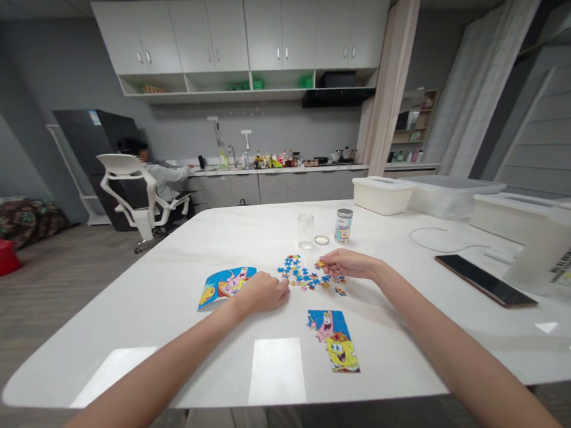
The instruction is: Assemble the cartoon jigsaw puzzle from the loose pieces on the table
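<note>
My right hand (345, 262) pinches a small yellow-orange puzzle piece (320, 264) just above a loose heap of puzzle pieces (305, 278), mostly blue. At the heap's left edge rests my left hand (264, 291), its fingers curled; whatever they hold, if anything, is hidden. Beside that hand lies a curved picture sheet (214, 292) with pink and yellow cartoon figures, partly covered by the hand. Nearer to me is a partly assembled puzzle (341, 347), showing a pink figure above a yellow one, with an uneven left edge.
Behind the heap stand a clear jar (305, 231), a round lid (321, 240) and a labelled can (344, 226). A phone (483, 280), a frosted pitcher (537, 255) and white bins (384, 194) occupy the table's right side. A person (166, 180) sits on a white chair far left.
</note>
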The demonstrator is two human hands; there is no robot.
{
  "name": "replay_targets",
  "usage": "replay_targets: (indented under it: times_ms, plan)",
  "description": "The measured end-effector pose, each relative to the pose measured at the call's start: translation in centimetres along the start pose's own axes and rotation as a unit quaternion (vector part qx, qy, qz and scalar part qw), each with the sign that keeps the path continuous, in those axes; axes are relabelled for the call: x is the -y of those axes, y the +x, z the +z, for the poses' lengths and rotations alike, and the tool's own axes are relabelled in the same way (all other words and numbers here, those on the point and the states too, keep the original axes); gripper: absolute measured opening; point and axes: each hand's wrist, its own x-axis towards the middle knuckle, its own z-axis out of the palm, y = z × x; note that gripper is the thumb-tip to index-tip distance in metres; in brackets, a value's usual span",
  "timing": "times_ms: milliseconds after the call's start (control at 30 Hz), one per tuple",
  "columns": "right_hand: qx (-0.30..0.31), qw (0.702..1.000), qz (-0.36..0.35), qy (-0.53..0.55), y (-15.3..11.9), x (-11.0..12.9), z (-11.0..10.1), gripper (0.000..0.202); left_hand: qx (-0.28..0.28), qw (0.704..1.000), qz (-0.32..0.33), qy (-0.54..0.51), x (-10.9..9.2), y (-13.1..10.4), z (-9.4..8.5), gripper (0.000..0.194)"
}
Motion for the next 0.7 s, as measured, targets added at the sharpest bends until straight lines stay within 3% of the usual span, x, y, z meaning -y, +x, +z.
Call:
replay_targets:
  times_ms: [100,267,433,700]
  plan:
    - [0.012,1.0,-0.003,-0.013,-0.19,0.16,0.04,0.016,-0.006,1.0,0.0,0.001,0.0,-0.04,0.11,0.028]
    - [-0.024,0.999,0.001,-0.031,-0.15,0.14,-0.19,0.02,-0.011,1.0,0.004,-0.002,0.08,-0.08,0.3,0.027]
    - [0.004,1.0,0.003,-0.021,-0.03,-0.14,-0.16,0.028,-0.015,1.0,0.009,-0.01,0.08,-0.09,0.41,0.029]
    - [-0.014,1.0,0.017,-0.012,0.34,-0.46,0.06,0.019,-0.011,1.0,0.014,-0.012,-0.03,-0.15,0.26,0.029]
